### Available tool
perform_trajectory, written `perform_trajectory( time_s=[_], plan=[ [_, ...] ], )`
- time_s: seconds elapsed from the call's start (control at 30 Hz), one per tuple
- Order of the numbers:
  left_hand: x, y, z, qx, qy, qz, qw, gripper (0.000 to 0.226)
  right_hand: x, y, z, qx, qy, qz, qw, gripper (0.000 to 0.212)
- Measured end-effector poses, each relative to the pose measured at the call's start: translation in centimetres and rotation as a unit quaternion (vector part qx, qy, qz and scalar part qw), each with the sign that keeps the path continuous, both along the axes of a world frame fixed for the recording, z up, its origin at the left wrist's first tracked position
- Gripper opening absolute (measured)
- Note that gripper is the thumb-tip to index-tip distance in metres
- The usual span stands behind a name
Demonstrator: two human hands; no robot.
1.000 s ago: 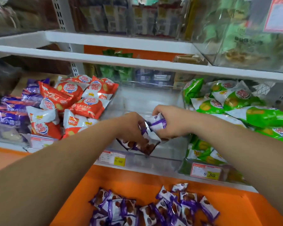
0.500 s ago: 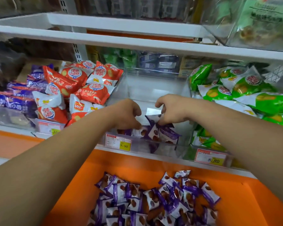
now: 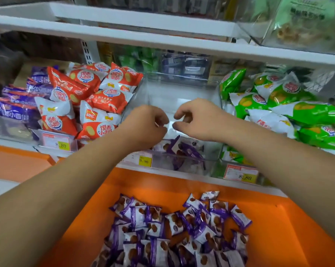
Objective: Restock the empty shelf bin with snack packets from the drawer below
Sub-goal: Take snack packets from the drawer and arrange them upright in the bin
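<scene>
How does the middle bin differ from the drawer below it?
The bin is clear plastic; the drawer is orange. The bin holds only a few purple packets, all at its front; the drawer holds a big pile. The bin has a yellow 9.90 tag on its front; the drawer shows no tag. Both hold the same kind of purple packets.

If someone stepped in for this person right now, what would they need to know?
The left hand and right hand hover over the clear plastic shelf bin, fingers loosely curled, holding nothing.
Done: a few purple-and-white snack packets lie at the bin's front.
Left: the bin is mostly empty; a pile of packets waits in the orange drawer below.
</scene>
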State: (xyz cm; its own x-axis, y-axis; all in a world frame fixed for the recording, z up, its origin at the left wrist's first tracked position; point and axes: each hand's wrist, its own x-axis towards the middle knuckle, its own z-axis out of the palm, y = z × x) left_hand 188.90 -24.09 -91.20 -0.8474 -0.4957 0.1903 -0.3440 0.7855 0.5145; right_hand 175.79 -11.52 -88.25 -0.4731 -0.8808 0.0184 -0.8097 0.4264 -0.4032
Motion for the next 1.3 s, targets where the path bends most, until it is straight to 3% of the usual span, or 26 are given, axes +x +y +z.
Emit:
perform_trajectory(
  time_s=[0.07,0.13,0.2,0.27,0.37,0.47,0.5,0.6,0.67,0.77,0.83,0.9,1.0,1.1,1.23,1.3],
  plan=[
    [2.8,2.4,1.1,-0.015,0.096,-0.033,0.995,0.006,3.3,4.4,0.7,-0.047,-0.003,0.017,0.999,0.018],
    [5.5,5.1,1.1,-0.032,0.106,-0.104,0.988,0.005,6.2,9.3,1.0,-0.006,-0.036,0.048,0.998,0.026],
    [7.3,7.4,-0.3,-0.02,-0.033,-0.181,0.983,0.016,7.8,12.6,-0.5,0.136,-0.082,0.085,0.984,0.031],
    [7.1,8.9,-3.2,-0.011,-0.22,-0.229,0.948,0.021,8.5,14.0,-3.9,0.257,-0.09,0.109,0.956,0.038],
    [4.3,10.2,-8.9,-0.042,-0.381,-0.237,0.893,0.031,8.4,12.8,-10.0,0.327,-0.092,0.083,0.937,0.038],
    [2.9,11.0,-14.5,0.015,-0.462,-0.188,0.867,0.065,7.2,11.6,-15.5,0.388,-0.081,0.074,0.915,0.045],
    [3.1,11.3,-16.3,0.039,-0.495,-0.183,0.849,0.081,6.7,11.7,-17.5,0.398,-0.094,0.062,0.91,0.056],
    [5.3,12.3,-21.1,0.08,-0.588,-0.209,0.778,0.121,5.7,13.0,-23.8,0.444,-0.131,0.027,0.886,0.117],
    [6.8,12.3,-23.5,0.069,-0.603,-0.204,0.768,0.141,6.0,13.9,-26.7,0.458,-0.161,0.037,0.874,0.136],
    [8.2,12.5,-26.7,0.025,-0.61,-0.19,0.769,0.152,6.1,14.7,-30.2,0.445,-0.179,0.055,0.876,0.14],
    [8.0,12.5,-27.5,-0.017,-0.598,-0.205,0.775,0.15,5.6,15.2,-31.7,0.434,-0.179,0.036,0.882,0.137],
    [7.7,12.0,-27.8,-0.019,-0.56,-0.213,0.8,0.132,5.0,15.7,-32.3,0.42,-0.165,0.019,0.892,0.126],
    [7.5,10.9,-28.2,0.043,-0.504,-0.19,0.842,0.097,4.2,16.4,-32.8,0.383,-0.139,0.024,0.913,0.098],
    [8.2,10.3,-28.4,0.072,-0.479,-0.165,0.859,0.077,4.1,17.1,-33.3,0.361,-0.117,0.001,0.925,0.067],
    [8.5,9.4,-27.7,0.099,-0.447,-0.139,0.878,0.068,3.6,17.3,-32.1,0.325,-0.109,-0.036,0.939,0.032],
    [8.5,8.9,-26.9,0.11,-0.435,-0.125,0.885,0.065,3.2,17.1,-30.8,0.325,-0.104,-0.041,0.939,0.025]
  ],
)
